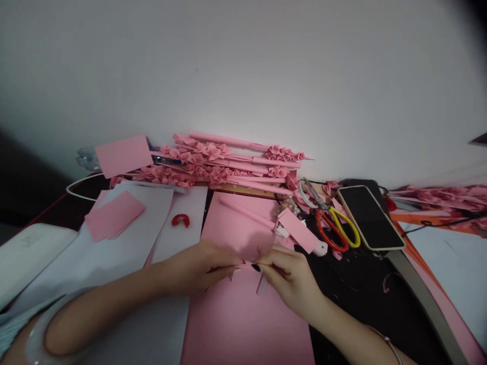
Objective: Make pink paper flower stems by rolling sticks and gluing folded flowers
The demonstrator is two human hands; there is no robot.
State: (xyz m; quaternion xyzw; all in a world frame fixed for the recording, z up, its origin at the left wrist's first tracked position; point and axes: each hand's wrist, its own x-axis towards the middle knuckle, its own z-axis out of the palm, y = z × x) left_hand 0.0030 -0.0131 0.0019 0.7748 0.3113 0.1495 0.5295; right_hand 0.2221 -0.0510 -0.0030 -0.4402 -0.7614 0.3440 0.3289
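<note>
Over a large pink paper sheet (247, 324), my left hand (203, 266) and my right hand (292, 279) face each other with their fingertips pinched. A small, narrow piece of pink paper (244, 265) stretches between the fingertips, gripped at both ends. Below my right fingers sticks out a thin pale strip or stick (261, 285); its upper part is hidden by the hand. Just beyond my hands lies a rolled pink paper tube (247, 211). A small pink paper rectangle (299, 231) rests to the right of it.
Pink paper flower stems (213, 162) are piled along the wall. Scissors with red and yellow handles (335, 230) and a phone (371, 218) lie at right. At left are white sheets (125, 248), pink paper squares (114, 215), a red curved object (180, 219) and a white box (36, 258).
</note>
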